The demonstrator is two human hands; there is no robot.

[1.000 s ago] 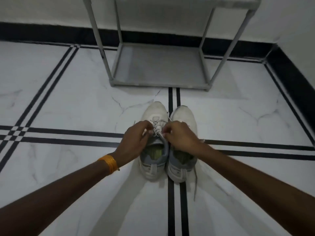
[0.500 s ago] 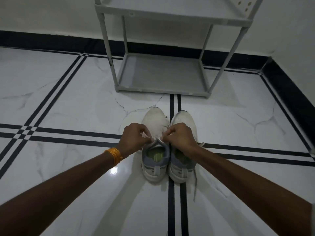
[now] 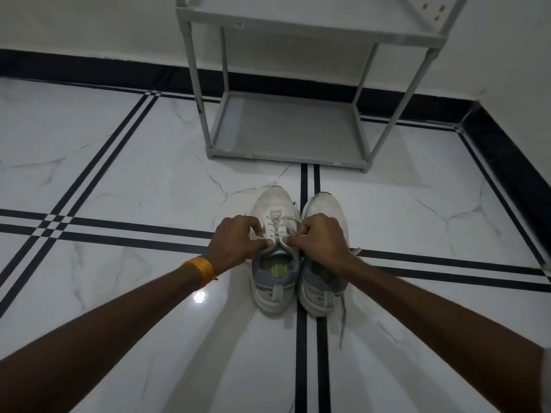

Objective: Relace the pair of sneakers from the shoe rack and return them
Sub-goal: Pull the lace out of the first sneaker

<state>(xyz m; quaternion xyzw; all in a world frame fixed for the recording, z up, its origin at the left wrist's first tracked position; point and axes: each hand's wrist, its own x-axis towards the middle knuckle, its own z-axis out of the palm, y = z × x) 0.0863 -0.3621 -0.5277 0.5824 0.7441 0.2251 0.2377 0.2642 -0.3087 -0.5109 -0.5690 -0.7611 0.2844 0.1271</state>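
Nearest, 2 bare forearms reaching in from the lower corners over a white marbled floor (image 3: 119,180) crossed by paired black lines. On the left wrist, an orange band (image 3: 200,269). Beside the right heel, a loose lace end (image 3: 343,320) trailing on the tile. Then 2 white-and-grey sneakers side by side, touching, toes pointing away: left sneaker (image 3: 275,281) with a yellow-green insole showing, right sneaker (image 3: 323,290) partly covered by the right wrist. Left hand (image 3: 238,242) and right hand (image 3: 320,239) curled over the tongue of the left sneaker, each pinching a white lace (image 3: 283,223) between thumb and finger, thumbs nearly meeting. No readable brand on either shoe; heel markings too small to tell. Farther off, just past the toes, a grey shoe rack (image 3: 286,132) with bare lower shelf, standing against a white wall with black skirting (image 3: 89,67). Small mark on the upper shelf edge, unreadable.
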